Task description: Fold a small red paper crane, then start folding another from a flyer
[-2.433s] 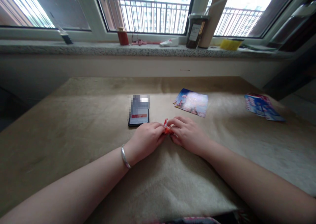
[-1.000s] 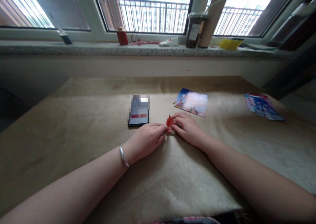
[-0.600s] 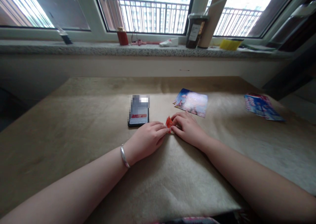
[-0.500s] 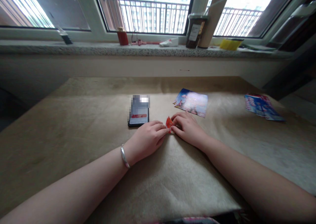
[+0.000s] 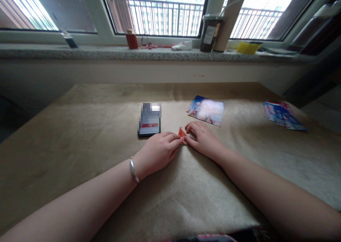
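Note:
A small piece of folded orange paper (image 5: 182,132) rests on the table between my two hands, one point of it sticking up. My left hand (image 5: 163,148) pinches its left side, fingers closed together. From the other side, my right hand (image 5: 201,137) presses the lower right part with the thumb, while its index finger is bent and stands off the paper. The fingertips hide part of the paper's lower edge. Just beyond my left hand lies a phone (image 5: 149,123) with its screen lit.
Patterned blue paper sheets (image 5: 206,110) lie beyond my right hand. More blue and red papers (image 5: 285,116) are near the right edge of the table (image 5: 80,128). Along the windowsill (image 5: 101,53) stand a red container (image 5: 131,40), a dark jar (image 5: 210,34) and a yellow object (image 5: 248,47).
My right index finger has lifted off the upper part of the folded paper, and the raised orange point now leans a little left and looks flatter. My left hand has barely moved.

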Demonstrator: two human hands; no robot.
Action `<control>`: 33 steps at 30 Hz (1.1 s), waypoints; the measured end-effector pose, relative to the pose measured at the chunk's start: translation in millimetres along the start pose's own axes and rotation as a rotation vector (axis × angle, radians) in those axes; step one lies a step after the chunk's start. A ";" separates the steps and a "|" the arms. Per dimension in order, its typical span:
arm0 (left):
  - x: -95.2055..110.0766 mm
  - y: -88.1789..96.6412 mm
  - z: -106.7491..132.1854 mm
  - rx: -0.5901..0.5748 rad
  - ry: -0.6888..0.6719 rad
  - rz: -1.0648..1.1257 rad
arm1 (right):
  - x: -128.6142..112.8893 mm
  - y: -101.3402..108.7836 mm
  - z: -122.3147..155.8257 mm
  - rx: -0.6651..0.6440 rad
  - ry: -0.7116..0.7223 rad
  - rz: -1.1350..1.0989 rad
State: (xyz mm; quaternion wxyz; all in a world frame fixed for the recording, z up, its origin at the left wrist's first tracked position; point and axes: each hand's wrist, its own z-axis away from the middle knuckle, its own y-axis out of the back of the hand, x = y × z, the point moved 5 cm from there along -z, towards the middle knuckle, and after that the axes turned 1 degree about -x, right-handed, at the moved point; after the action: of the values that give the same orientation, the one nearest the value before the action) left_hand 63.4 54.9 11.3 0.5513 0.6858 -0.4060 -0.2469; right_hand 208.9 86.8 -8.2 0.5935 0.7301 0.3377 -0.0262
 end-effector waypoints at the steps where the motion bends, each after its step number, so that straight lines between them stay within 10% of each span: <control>1: 0.2 0.0 0.1 0.001 -0.003 -0.002 | -0.8 0.4 0.3 0.000 0.004 0.005; 33: -2.2 0.4 1.1 0.050 -0.016 0.046 | -18.1 16.3 9.1 -0.006 0.096 0.151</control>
State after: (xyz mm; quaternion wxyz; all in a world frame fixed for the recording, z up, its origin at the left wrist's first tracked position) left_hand 61.2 56.1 11.2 0.5360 0.6879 -0.4322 -0.2295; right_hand 206.8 69.3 10.9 0.5791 0.7522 0.3096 0.0545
